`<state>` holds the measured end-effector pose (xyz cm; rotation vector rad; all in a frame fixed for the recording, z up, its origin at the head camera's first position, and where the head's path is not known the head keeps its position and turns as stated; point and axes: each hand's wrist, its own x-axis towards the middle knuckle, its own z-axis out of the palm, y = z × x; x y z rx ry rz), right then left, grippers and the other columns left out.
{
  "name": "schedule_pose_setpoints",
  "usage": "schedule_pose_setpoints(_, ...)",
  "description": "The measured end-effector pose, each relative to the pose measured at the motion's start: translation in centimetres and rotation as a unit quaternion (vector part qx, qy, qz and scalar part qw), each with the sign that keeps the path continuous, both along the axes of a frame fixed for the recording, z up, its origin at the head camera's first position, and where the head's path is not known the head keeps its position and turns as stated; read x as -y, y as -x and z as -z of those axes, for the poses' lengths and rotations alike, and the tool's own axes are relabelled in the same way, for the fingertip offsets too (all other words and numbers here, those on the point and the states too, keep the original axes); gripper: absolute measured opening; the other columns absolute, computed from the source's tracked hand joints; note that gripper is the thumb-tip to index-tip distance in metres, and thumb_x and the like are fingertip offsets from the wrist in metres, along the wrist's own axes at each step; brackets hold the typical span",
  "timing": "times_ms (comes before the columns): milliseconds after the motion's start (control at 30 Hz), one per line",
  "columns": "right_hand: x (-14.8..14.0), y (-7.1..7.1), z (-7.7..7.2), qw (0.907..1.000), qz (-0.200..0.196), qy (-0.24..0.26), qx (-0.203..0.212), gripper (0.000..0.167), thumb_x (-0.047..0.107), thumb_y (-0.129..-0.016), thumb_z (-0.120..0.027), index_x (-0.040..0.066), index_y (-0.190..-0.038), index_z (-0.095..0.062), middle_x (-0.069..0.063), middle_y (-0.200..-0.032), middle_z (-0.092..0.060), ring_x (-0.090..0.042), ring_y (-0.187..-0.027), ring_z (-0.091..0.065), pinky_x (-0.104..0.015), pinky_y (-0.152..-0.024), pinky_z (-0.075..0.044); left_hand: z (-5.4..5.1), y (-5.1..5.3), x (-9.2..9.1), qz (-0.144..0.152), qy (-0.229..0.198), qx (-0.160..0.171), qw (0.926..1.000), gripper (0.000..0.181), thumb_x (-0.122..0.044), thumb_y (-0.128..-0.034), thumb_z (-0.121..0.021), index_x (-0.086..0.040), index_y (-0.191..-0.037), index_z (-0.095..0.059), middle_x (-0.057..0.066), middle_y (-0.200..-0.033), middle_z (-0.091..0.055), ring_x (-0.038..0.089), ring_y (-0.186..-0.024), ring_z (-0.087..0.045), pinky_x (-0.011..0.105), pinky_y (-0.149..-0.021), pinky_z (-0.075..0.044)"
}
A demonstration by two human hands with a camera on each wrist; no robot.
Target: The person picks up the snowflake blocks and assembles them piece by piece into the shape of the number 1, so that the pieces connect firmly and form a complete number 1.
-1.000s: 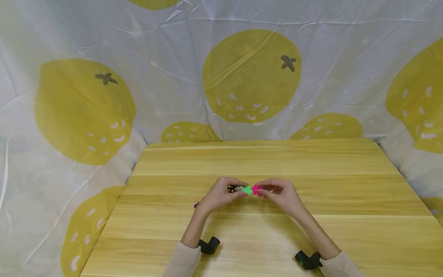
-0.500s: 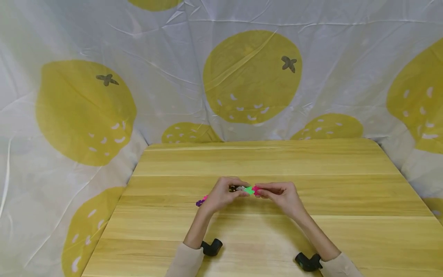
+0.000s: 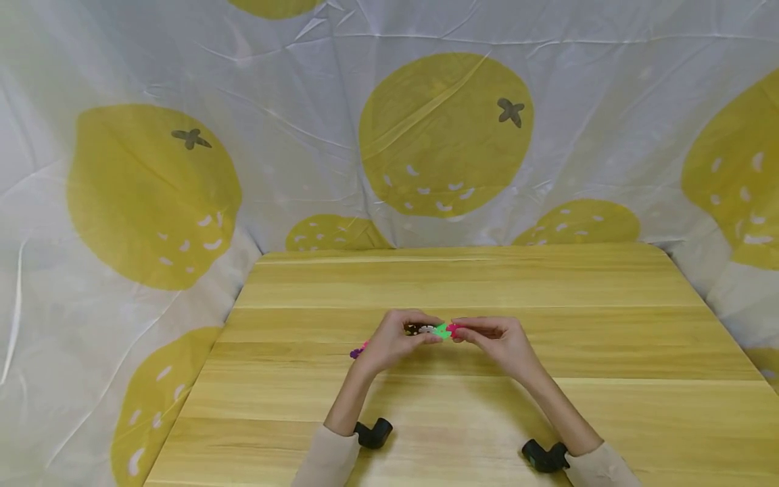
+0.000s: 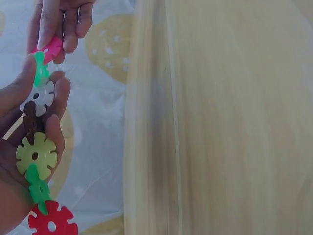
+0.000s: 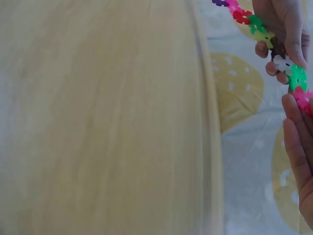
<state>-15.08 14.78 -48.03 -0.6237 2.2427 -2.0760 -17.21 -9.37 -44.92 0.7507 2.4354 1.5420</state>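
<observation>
A chain of notched plastic snowflake discs stretches between the two hands, raised above the table. My left hand (image 3: 389, 343) grips it with thumb and fingers near a white disc (image 4: 45, 98) and a green disc (image 3: 441, 331). Behind, across the palm, run a brown disc (image 4: 29, 122), a yellow disc (image 4: 45, 159), another green one and a red disc (image 4: 63, 219). The chain's far end, a purple disc (image 3: 356, 354), shows beyond the left wrist. At the other end my right hand (image 3: 504, 343) pinches a pink disc (image 3: 452, 330), which touches the green one.
Below the hands lies a wooden table (image 3: 438, 433) with rounded back corners. A pale cloth (image 3: 292, 135) printed with yellow fruit hangs behind it and at the sides. Black devices sit at the left wrist (image 3: 374, 433) and right wrist (image 3: 544, 456).
Both hands and the chain have shifted slightly to the right. The purple end behind the left wrist has risen a little. Both hands keep their hold on the discs.
</observation>
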Motion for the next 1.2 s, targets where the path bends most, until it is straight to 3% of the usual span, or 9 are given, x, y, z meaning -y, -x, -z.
schedule_pose_setpoints(200,0.2,0.0,0.2,0.9998,0.000,-0.018,-0.010,0.021,0.004,-0.097,-0.070,-0.003,-0.116,-0.076,-0.022,-0.107,-0.078,-0.018,-0.093,-0.079,-0.023,-0.087,-0.060,0.0,0.1,0.1,0.005,0.013,-0.001,0.9999,0.023,-0.014,-0.0890,-0.082,-0.005,-0.110,-0.080,0.009,-0.103,-0.079,0.010,-0.079,-0.060,0.019,-0.067,-0.051)
schedule_pose_setpoints(333,0.1,0.2,0.2,0.9994,0.023,-0.023,0.012,0.022,0.008,-0.098,-0.070,-0.002,-0.117,-0.075,-0.021,-0.106,-0.078,-0.016,-0.090,-0.079,-0.028,-0.085,-0.062,-0.2,0.1,0.6,0.025,0.031,0.014,0.9991,0.027,-0.019,-0.0963,-0.075,-0.008,-0.121,-0.077,0.005,-0.116,-0.078,0.012,-0.092,-0.067,0.024,-0.077,-0.056)
schedule_pose_setpoints(433,-0.2,0.4,0.3,0.9989,0.033,-0.017,0.029,0.024,0.008,-0.099,-0.069,-0.004,-0.119,-0.073,-0.024,-0.108,-0.077,-0.018,-0.089,-0.079,-0.033,-0.086,-0.063,-0.5,0.0,1.1,0.055,0.025,0.052,0.9968,0.029,-0.015,-0.1021,-0.067,-0.008,-0.130,-0.072,0.007,-0.124,-0.075,0.023,-0.104,-0.073,0.034,-0.088,-0.060)
schedule_pose_setpoints(567,-0.6,0.6,0.2,0.9979,0.048,-0.023,0.038,0.027,0.010,-0.100,-0.069,-0.005,-0.122,-0.071,-0.025,-0.112,-0.076,-0.025,-0.090,-0.079,-0.035,-0.084,-0.063,-0.7,-0.1,1.4,0.073,0.007,0.100,0.9922,0.031,-0.007,-0.1044,-0.060,-0.006,-0.135,-0.069,0.013,-0.125,-0.074,0.037,-0.109,-0.073,0.038,-0.089,-0.060)
schedule_pose_setpoints(767,-0.3,0.5,0.1,0.9928,0.102,-0.056,0.029,0.035,0.015,-0.099,-0.071,0.003,-0.132,-0.066,-0.019,-0.127,-0.070,-0.020,-0.093,-0.076,-0.029,-0.080,-0.063,-0.5,-0.2,0.5,0.025,-0.005,0.094,0.9953,0.030,-0.006,-0.1039,-0.061,-0.005,-0.132,-0.069,0.015,-0.121,-0.075,0.037,-0.106,-0.072,0.028,-0.084,-0.059)
schedule_pose_setpoints(900,0.6,-0.1,-0.1,0.9864,0.147,-0.064,0.037,0.028,0.021,-0.096,-0.076,0.004,-0.117,-0.069,-0.019,-0.113,-0.071,-0.020,-0.083,-0.075,-0.030,-0.070,-0.062,-0.1,-0.2,-0.4,-0.017,-0.020,0.073,0.9970,0.032,-0.004,-0.1022,-0.063,-0.004,-0.133,-0.068,0.016,-0.118,-0.075,0.033,-0.104,-0.074,0.027,-0.084,-0.061)
schedule_pose_setpoints(1033,1.8,-0.6,0.1,0.9918,0.107,-0.029,0.064,0.021,0.016,-0.094,-0.077,-0.001,-0.105,-0.070,-0.026,-0.098,-0.073,-0.027,-0.072,-0.074,-0.041,-0.068,-0.063,0.1,-0.5,-1.2,-0.056,-0.040,0.056,0.9961,0.029,0.000,-0.1005,-0.064,-0.001,-0.130,-0.069,0.019,-0.116,-0.074,0.032,-0.105,-0.075,0.028,-0.083,-0.062)
schedule_pose_setpoints(1133,2.5,-0.9,0.3,0.9949,0.059,-0.009,0.081,0.023,0.013,-0.095,-0.077,-0.003,-0.109,-0.070,-0.029,-0.099,-0.075,-0.029,-0.073,-0.076,-0.048,-0.072,-0.063,0.1,-0.7,-1.6,-0.070,-0.052,0.058,0.9945,0.027,0.001,-0.1001,-0.064,0.000,-0.126,-0.070,0.019,-0.118,-0.074,0.032,-0.107,-0.075,0.028,-0.082,-0.063)
schedule_pose_setpoints(1200,2.9,-1.0,0.5,0.9949,0.052,0.000,0.087,0.025,0.013,-0.094,-0.077,-0.003,-0.111,-0.071,-0.028,-0.100,-0.076,-0.031,-0.076,-0.077,-0.049,-0.073,-0.063,0.1,-0.9,-1.8,-0.069,-0.053,0.058,0.9945,0.027,0.002,-0.1002,-0.064,-0.001,-0.126,-0.071,0.020,-0.120,-0.073,0.033,-0.109,-0.075,0.028,-0.082,-0.063)
